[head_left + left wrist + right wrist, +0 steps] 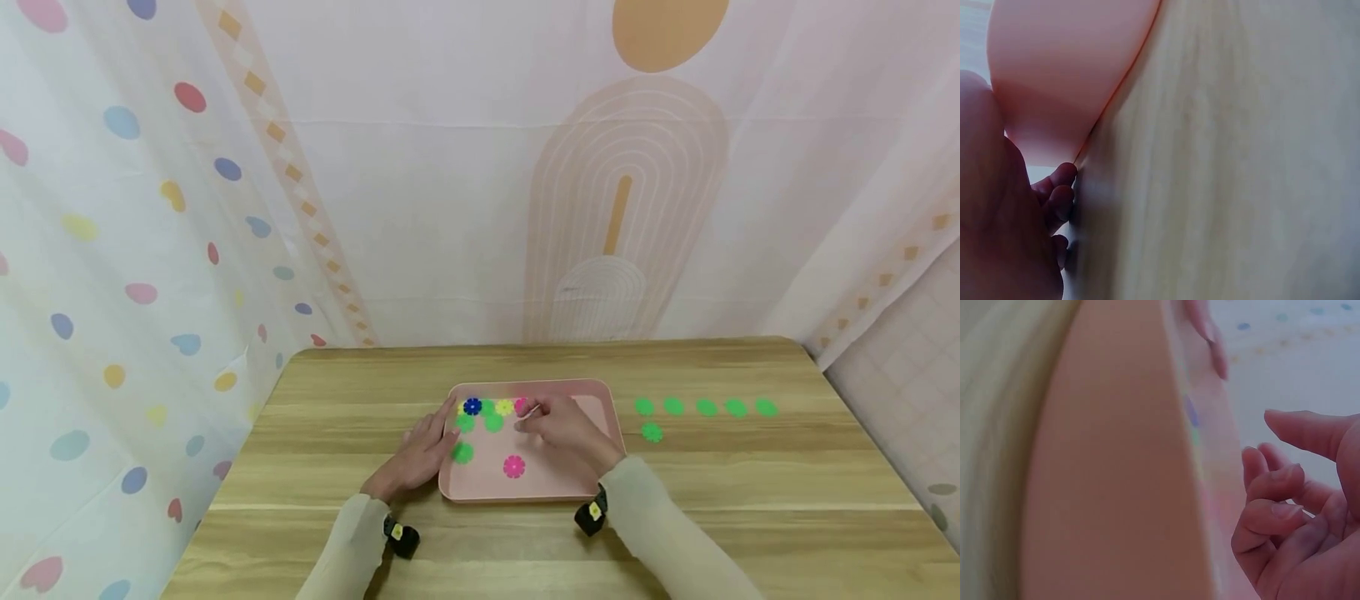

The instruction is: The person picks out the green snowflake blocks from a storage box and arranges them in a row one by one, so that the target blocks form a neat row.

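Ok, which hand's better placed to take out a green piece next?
Right hand, probably: over the tray, nearer the green pieces on the table; the left hand touches the tray's left edge.

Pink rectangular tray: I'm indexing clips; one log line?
right hand: above tray; left hand: at tray's left rim; green notched discs: inside and beside tray

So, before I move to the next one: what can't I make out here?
- Head view: the upper pink piece, partly covered by the right hand.
- Head view: a yellow piece, mostly hidden behind the dark blue piece.
- Head view: both sleeves, cut off by the bottom edge.
- Left wrist view: the tray's contents, hidden by its outer wall.
- Right wrist view: the coloured pieces, blurred into streaks.
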A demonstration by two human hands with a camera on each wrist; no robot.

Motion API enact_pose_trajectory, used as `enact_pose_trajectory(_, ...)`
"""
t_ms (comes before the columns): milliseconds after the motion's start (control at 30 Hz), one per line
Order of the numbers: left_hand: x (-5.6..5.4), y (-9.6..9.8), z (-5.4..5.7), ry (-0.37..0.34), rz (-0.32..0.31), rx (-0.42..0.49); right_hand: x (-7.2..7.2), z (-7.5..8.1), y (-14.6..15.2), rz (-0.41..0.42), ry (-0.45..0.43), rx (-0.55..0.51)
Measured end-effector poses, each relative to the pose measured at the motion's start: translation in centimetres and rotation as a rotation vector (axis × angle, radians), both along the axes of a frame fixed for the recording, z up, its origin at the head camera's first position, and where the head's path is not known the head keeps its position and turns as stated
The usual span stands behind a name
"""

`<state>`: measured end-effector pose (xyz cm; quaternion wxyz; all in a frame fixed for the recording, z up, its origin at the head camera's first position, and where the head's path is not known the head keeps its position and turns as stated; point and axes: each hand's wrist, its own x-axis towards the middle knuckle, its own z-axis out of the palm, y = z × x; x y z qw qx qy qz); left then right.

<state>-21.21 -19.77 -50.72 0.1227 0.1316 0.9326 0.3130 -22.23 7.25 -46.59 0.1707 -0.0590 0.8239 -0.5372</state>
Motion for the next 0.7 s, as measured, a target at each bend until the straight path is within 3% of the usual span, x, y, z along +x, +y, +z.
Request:
enact_pose_trajectory(267, 0.1, -0.3, 0.3, -0.015, -0.01, 0.03, 0.3, -0.7, -4.4, 0.104, -0.034, 0.009)
enact_pose_trajectory(533, 0.1, -0.6, 0.2, 0.011, -0.027, 0.043, 0.7, -1.2, -7.3, 0.126, -0.073, 0.028)
enact_pose_trajectory(700, 0.2, -0.6, 0.2, 0.012, -0.028, 0.048, 1.0, -1.7, -7.9, 0.099, -0.08, 0.076)
